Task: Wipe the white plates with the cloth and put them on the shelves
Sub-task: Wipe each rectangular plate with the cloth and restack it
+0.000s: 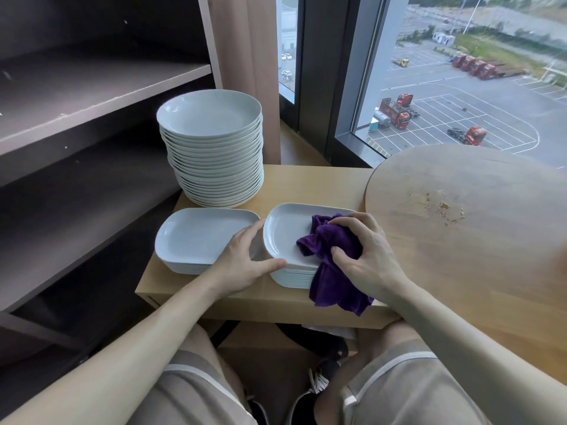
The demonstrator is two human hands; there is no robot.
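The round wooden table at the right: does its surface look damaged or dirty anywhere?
Yes. The round table has a patch of pale scuffs or crumbs near its left edge, beyond the right hand; I cannot tell which. The rest looks smooth.

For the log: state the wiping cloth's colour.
Purple cloth, clearest in the head view.

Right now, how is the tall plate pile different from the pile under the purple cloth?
The tall pile has round plates; the cloth pile has rounded rectangles. The tall pile stands much higher than the cloth pile. Hands are at the cloth pile, not the tall pile. Both are white.
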